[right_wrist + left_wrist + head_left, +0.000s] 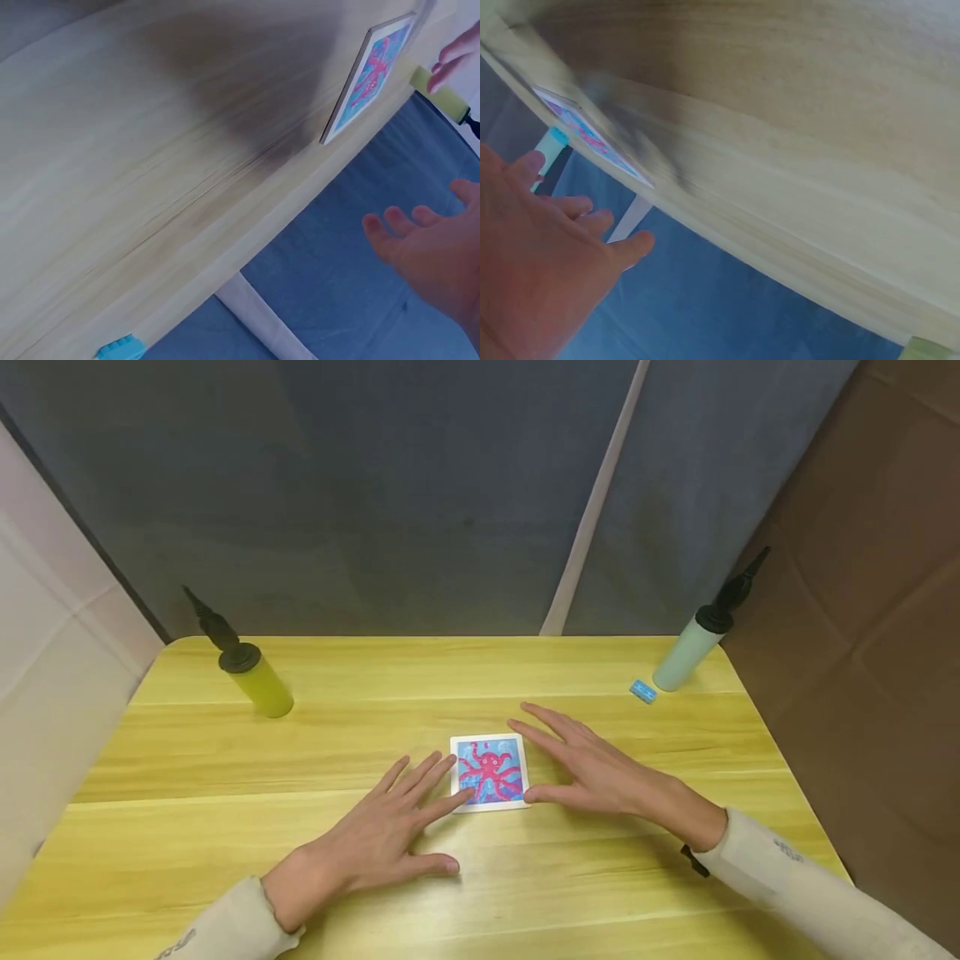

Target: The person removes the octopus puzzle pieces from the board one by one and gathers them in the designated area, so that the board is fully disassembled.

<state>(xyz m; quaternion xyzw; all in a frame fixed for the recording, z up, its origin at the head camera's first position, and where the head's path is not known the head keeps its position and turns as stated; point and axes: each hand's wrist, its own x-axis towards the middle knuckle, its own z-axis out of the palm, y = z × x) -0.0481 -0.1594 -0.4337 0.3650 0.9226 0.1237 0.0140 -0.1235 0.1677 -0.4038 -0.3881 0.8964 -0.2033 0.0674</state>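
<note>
The octopus picture tile [489, 772] lies flat mid-tabletop [360, 752] between both hands. Left hand [382, 835] and right hand [592, 768] have fingers spread straight, holding nothing. Best to press both side edges evenly before lifting, I judge.

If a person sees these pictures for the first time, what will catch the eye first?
First the small square card with a pink octopus, lying in the middle of the yellow wooden table. The left hand and the right hand lie with straight fingers on either side of it, a left fingertip on its edge. Two balloon pumps stand at the far corners: a yellow-green pump left, a pale green pump right.
</note>
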